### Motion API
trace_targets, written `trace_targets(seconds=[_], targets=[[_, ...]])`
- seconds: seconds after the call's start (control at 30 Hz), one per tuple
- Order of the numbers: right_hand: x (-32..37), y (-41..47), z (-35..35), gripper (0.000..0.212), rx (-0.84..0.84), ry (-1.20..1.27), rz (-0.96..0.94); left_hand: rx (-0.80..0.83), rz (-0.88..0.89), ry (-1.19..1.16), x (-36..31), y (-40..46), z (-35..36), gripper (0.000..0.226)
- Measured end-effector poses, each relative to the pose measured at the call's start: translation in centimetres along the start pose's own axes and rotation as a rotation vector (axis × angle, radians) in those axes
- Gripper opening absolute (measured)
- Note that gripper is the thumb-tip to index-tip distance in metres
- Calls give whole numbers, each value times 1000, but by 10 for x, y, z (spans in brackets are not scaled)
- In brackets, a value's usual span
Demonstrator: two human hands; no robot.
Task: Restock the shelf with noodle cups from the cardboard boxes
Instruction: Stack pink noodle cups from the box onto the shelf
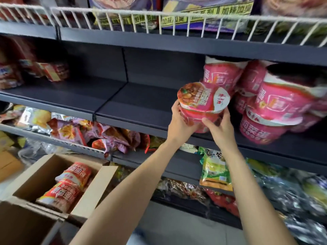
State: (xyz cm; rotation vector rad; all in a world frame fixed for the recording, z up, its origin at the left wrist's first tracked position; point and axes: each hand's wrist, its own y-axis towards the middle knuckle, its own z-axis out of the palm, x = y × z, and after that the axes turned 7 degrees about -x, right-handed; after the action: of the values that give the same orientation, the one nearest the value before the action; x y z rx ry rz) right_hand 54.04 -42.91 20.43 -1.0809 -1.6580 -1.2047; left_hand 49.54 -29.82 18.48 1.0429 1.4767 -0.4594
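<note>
Pink noodle cup (203,105), tilted, held over the front lip of the dark middle shelf (138,110), just left of the stacked cups (276,110). Left hand (178,124) and right hand (219,128) curl their fingers round its base. Risk: nudging the leaning stack could topple it. Cardboard box (53,184) near left, part-full.
</note>
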Motion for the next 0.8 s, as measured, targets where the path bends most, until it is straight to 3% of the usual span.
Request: trace_targets(seconds=[0.1,0.23,0.3,0.37,0.47,0.57,0.67,0.8], targets=[[-17,8,-13,61,-62,-32,38,94,-56,26,2,0,16,81],[-34,-15,-12,63,-302,-230,85,136,-31,142,3,-8,15,65],[-31,-39,-2,50,-429,-237,-58,51,-10,159,5,-12,-2,56],[-27,-64,16,34,-453,-221,-273,-57,97,170,9,-20,-36,42],[-21,-92,57,21,-229,-182,-411,-257,277,292,23,-50,-106,22],[-14,-112,111,13,174,-212,-372,-432,282,564,52,-100,-185,18],[-2,-133,181,14,634,-247,-276,-510,10,782,95,-158,-268,20],[14,-176,287,18,1024,-330,-399,-526,-422,958,157,-239,-370,22]])
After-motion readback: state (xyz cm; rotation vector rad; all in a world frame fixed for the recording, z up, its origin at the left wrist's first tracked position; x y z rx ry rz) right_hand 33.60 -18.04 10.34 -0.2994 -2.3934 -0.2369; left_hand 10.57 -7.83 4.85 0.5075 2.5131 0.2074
